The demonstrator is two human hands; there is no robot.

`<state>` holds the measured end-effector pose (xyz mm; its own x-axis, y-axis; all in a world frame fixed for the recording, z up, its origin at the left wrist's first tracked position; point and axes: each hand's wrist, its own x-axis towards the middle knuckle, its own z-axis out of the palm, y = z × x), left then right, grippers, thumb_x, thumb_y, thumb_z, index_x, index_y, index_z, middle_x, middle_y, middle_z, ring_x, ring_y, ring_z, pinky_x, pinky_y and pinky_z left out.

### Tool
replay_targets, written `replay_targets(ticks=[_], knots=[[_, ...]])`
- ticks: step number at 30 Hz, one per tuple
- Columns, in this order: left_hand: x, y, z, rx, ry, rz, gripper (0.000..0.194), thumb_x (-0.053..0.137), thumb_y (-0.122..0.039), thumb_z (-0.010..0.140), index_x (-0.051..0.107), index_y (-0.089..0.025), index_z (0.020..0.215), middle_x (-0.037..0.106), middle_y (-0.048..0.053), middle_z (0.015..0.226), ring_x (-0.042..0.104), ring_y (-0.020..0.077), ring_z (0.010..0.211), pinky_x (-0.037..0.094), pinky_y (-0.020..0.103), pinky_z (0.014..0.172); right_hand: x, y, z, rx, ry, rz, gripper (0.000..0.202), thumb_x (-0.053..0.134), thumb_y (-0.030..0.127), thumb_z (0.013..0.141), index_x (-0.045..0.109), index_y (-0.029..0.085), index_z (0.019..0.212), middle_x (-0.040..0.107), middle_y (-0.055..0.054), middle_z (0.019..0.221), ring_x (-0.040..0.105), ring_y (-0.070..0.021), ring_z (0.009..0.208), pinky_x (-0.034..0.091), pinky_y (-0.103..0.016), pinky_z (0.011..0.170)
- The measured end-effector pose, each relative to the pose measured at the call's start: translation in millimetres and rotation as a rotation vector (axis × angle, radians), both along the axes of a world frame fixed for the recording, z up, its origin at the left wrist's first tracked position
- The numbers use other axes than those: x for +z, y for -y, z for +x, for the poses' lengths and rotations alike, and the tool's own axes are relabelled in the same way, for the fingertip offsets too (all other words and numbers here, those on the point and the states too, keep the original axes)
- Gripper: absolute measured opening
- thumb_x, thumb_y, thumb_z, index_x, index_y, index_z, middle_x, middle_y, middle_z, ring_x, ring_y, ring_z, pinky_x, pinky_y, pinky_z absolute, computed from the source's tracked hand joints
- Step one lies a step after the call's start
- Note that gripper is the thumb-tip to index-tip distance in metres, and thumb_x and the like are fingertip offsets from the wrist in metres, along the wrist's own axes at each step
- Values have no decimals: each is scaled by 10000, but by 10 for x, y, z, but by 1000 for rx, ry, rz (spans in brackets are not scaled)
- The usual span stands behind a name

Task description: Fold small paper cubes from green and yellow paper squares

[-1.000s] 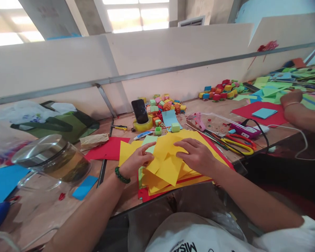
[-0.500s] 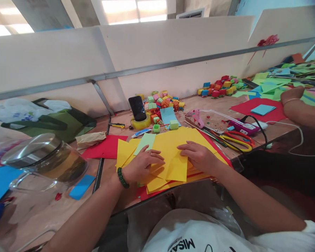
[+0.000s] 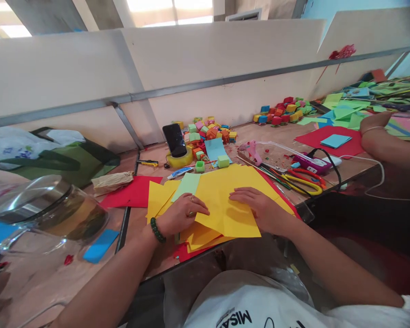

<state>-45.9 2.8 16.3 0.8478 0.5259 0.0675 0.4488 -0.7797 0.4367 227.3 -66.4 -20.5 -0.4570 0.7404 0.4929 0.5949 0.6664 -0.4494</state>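
Note:
A creased yellow sheet point(image 3: 227, 218) lies on a stack of yellow paper point(image 3: 256, 180) at the table's front edge. My left hand point(image 3: 184, 212) is at the sheet's left side, thumb and fingers pinched on its edge; a ring and a green bead bracelet show on that side. Flat on the right part of the sheet rests my right hand point(image 3: 259, 206), its fingers stretched out and pointing left. Beside my left hand a pale green strip point(image 3: 187, 186) lies on the stack.
Behind the paper are small paper boxes point(image 3: 223, 161), a phone point(image 3: 175, 140) on a tape roll, a glue gun point(image 3: 251, 151) and scissors point(image 3: 302, 182). A glass teapot point(image 3: 71, 212) stands left. Another person's arm point(image 3: 379, 136) rests at right.
The top yellow sheet has opened out to the right and now shows a crease down its middle. My left hand has closed at its left edge. The view has shifted slightly.

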Motion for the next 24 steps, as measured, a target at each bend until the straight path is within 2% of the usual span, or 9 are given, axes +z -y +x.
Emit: replay_targets(ticks=[3, 5, 7, 10, 14, 17, 19, 21, 24], knots=[[48, 53, 21, 69, 85, -105, 345, 484, -75, 697, 757, -204, 863, 728, 53, 987, 651, 181, 897, 476, 298, 865, 63, 110, -14, 57, 20, -61, 183, 578, 229, 842, 678, 220, 995, 704, -105, 1036, 631, -223, 1004, 502, -373, 878], [48, 68, 33, 140, 138, -177, 195, 544, -217, 769, 729, -189, 712, 709, 53, 917, 633, 167, 800, 490, 267, 770, 80, 143, -20, 1, 11, -152, 179, 547, 327, 878, 681, 208, 873, 710, -85, 890, 640, -197, 847, 508, -316, 755], [8, 54, 47, 218, 181, -235, 280, 554, -344, 797, 657, -179, 595, 673, 42, 826, 593, 154, 729, 477, 252, 698, 84, 129, -30, -152, -6, -251, 316, 502, 435, 898, 649, 192, 758, 676, -51, 742, 599, -168, 689, 466, -271, 623], [-93, -6, 75, 386, 212, -229, 361, 549, -409, 782, 515, -183, 503, 558, 5, 650, 513, 137, 629, 422, 245, 601, 101, 40, -53, -423, 9, -347, 423, 494, 539, 870, 589, 183, 662, 604, -10, 624, 525, -145, 576, 366, -248, 513], [-163, -66, 120, 529, 211, -143, 375, 624, -392, 700, 403, -192, 472, 441, -29, 593, 446, 123, 578, 360, 254, 572, 167, -133, -75, -564, 131, -294, 296, 638, 477, 775, 625, 190, 846, 656, -34, 807, 574, -166, 649, 365, -257, 540], [-140, -48, 142, 537, 206, -141, 355, 629, -366, 694, 410, -193, 475, 466, -20, 631, 465, 127, 601, 366, 262, 592, 209, -266, -61, -540, 184, -296, 494, 707, 466, 711, 607, 194, 1111, 655, -93, 1062, 626, -197, 769, 422, -275, 605], [-114, -17, 152, 543, 190, -134, 355, 631, -347, 696, 405, -193, 471, 486, -14, 652, 478, 130, 609, 372, 266, 599, 228, -341, -44, -514, 207, -355, 605, 729, 494, 680, 590, 188, 1183, 653, -109, 1083, 639, -217, 819, 442, -283, 627], [-90, 14, 159, 543, 158, -109, 348, 637, -324, 699, 410, -192, 471, 509, -8, 669, 495, 133, 621, 379, 268, 607, 245, -395, -35, -507, 229, -434, 588, 742, 509, 659, 619, 186, 1134, 674, -89, 979, 639, -222, 810, 439, -281, 616], [-63, 51, 169, 536, 111, -59, 335, 646, -299, 710, 434, -187, 476, 556, 3, 718, 537, 143, 665, 394, 273, 633, 268, -433, -41, -490, 256, -484, 432, 758, 489, 634, 660, 187, 927, 673, -63, 894, 627, -216, 796, 431, -276, 619]])
